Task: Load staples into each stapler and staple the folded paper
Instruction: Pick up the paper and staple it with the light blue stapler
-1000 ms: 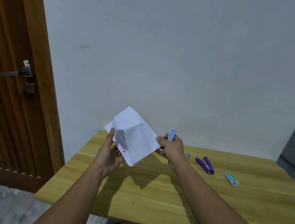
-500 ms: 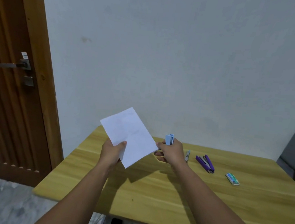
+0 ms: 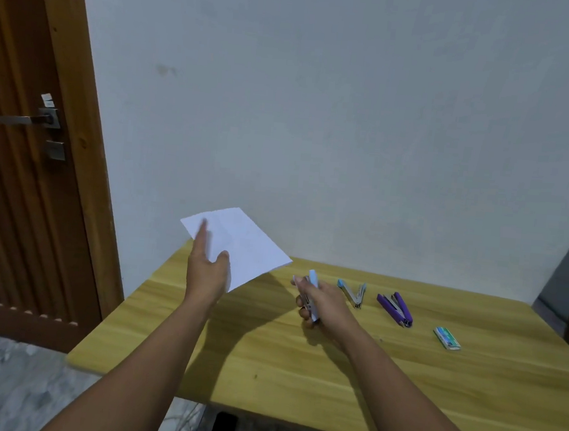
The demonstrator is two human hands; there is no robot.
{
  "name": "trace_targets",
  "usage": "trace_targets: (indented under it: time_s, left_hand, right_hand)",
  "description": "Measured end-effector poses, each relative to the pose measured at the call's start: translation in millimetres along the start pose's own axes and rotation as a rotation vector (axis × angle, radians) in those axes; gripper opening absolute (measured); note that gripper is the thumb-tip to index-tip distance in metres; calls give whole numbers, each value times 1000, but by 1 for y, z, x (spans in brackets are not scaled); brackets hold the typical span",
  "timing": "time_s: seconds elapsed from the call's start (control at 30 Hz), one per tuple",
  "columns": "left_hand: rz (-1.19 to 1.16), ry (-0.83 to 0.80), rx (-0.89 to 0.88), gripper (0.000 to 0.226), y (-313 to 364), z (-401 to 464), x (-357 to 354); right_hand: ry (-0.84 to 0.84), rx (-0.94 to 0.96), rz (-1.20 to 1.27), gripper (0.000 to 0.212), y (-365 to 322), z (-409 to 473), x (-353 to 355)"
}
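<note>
Looking down over the table [image 3: 399, 380], a yellow wood top that runs under both my forearms and well beyond my fingertips to the wall [image 3: 353, 118]. Door [image 3: 13, 191] stands far out past my left fingers, its handle [image 3: 23, 119] level.

Paper [image 3: 239, 245]: white, folded, raised off the table. My left hand [image 3: 207, 270] is at its near-left edge. The fingers [image 3: 201, 239] are straight and together, lying across the sheet's near face, with the thumb [image 3: 223, 256] up against the sheet. The hand is blurred, so I cannot tell whether the thumb actually pinches the paper or only rests on it. The sheet's far corner points toward my right fingertips, a clear gap between them.

Right hand [image 3: 320, 301]: fingers curled tight round the blue stapler [image 3: 313, 295], its pale tip sticking up past my knuckles, the metal underside facing my left hand. It is held just above the table.

Just beyond my right knuckles, on the table, lies a second stapler [image 3: 353, 293], blue-tipped, hinged open in a V. Further right of my fingers is the purple stapler [image 3: 396, 309], also open. Furthest right, well apart from both hands, is a small green staple box [image 3: 447, 338], flat on the wood.
</note>
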State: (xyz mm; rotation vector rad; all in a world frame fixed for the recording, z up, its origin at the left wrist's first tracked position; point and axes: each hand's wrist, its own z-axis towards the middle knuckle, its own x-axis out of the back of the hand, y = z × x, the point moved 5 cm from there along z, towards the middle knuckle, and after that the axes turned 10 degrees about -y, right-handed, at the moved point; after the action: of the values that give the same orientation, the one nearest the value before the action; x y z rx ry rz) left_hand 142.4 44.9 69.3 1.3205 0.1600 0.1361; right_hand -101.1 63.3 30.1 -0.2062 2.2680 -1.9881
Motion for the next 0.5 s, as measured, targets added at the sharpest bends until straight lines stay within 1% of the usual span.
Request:
trace_targets:
  time_s: [0.03,0.07,0.1,0.17,0.27,0.4,0.5]
  left_hand:
    - [-11,-8,18,58,0,0,-2]
    - [-24,-19,39,50,-2,0,-3]
    - [-27,-35,58,47,-3,-1,-5]
    - [-19,-72,59,46,-3,-1,-8]
    - [2,-117,16,44,0,-3,-13]
    - [90,-174,-43,42,4,-3,-19]
    - [130,-217,-66,41,4,-3,-23]
  right_hand:
    - [-35,-36,120,44,2,1,-3]
    - [-59,-65,204,49,4,1,-4]
    - [-68,-77,235,51,6,2,-5]
    - [-63,-68,224,52,7,2,-6]
    - [-89,-25,255,57,5,1,-11]
    - [-91,-14,307,52,0,-2,-13]
    - [-61,-16,301,54,1,0,-12]
